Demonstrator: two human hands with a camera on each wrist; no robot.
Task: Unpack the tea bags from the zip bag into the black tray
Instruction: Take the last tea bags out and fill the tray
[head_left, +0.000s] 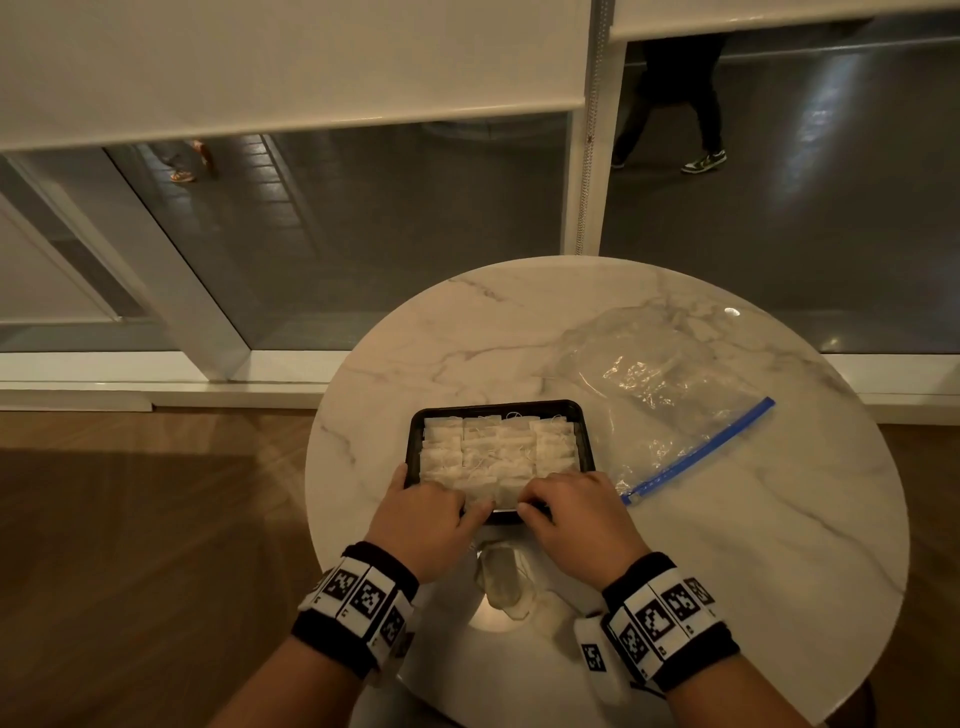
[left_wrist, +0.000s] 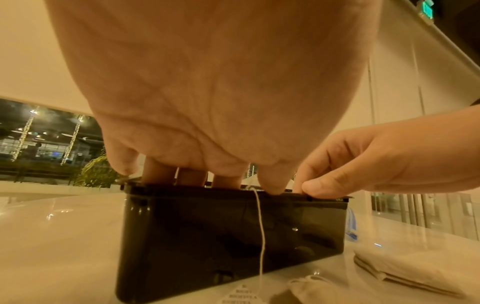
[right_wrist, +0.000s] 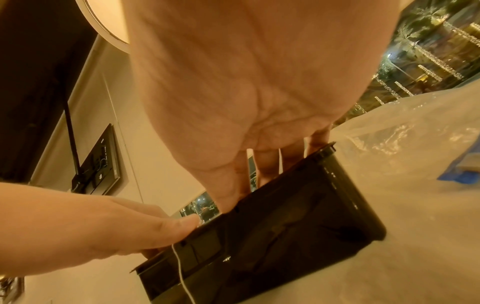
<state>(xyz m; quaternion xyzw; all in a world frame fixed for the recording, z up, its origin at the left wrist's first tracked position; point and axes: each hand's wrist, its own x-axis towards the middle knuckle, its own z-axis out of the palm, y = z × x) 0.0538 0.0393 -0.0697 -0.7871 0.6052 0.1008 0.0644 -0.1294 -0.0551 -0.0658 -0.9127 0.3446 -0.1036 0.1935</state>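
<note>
The black tray (head_left: 496, 404) sits mid-table, packed with rows of white tea bags (head_left: 498, 447). Both hands are at its near edge. My left hand (head_left: 467, 506) reaches its straight fingers (left_wrist: 161, 174) down onto the bags, thumb on the rim. My right hand (head_left: 530, 501) does the same beside it, fingers (right_wrist: 265, 166) inside the tray (right_wrist: 298, 226). A tag string (left_wrist: 259, 226) hangs over the tray wall (left_wrist: 207, 236). The clear zip bag (head_left: 660, 395) with a blue zipper lies flat to the right. Loose tea bags (head_left: 501, 582) lie between my wrists.
The round marble table (head_left: 753, 545) ends just behind my wrists and drops to a wood floor on the left. Windows with lowered blinds stand beyond the far edge. A person's legs (head_left: 675, 119) pass outside the glass.
</note>
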